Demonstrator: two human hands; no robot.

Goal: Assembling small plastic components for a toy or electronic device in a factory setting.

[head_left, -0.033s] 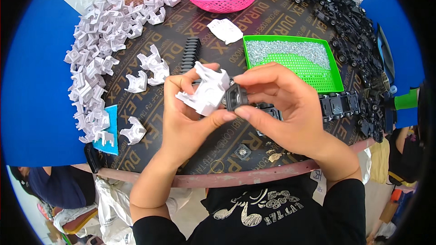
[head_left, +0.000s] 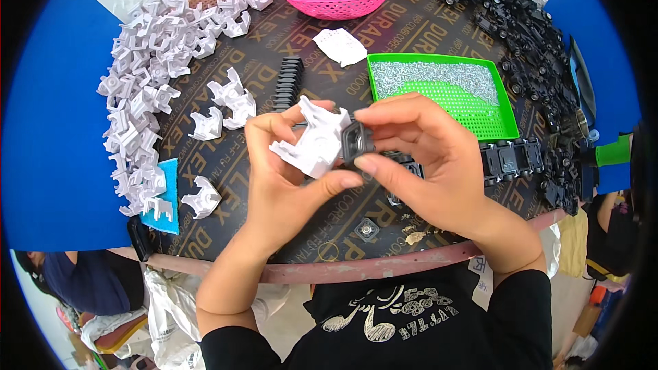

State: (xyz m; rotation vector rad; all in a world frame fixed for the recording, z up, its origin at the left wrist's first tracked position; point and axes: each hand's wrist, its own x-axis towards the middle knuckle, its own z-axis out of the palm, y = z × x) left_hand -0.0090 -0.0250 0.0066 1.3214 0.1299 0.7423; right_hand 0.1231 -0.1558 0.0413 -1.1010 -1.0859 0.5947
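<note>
My left hand [head_left: 274, 185] is closed around a white pronged plastic part [head_left: 317, 140], thumb along its lower edge. Between the thumb and fingers of my right hand [head_left: 439, 171] is a small black square plastic piece [head_left: 356, 140] with a recessed middle. The black piece sits against the right side of the white part; whether the two are joined I cannot tell. Below my hands, a lone black square piece [head_left: 367, 229] lies on the dark table. Partly behind my right hand runs a row of black wheeled parts [head_left: 510, 161].
White parts [head_left: 147, 55] are heaped along the left, several loose ones nearby. A green tray [head_left: 508, 106] holds small silvery pieces. Beyond are a pink basket [head_left: 329, 7] of black pieces and a white scrap [head_left: 340, 47]. Black wheeled parts [head_left: 507, 20] line the right; a black stack [head_left: 288, 82] stands mid-table.
The white part and the black piece have shifted slightly to the right together. The black piece has turned a little, and my left thumb now lies just below it.
</note>
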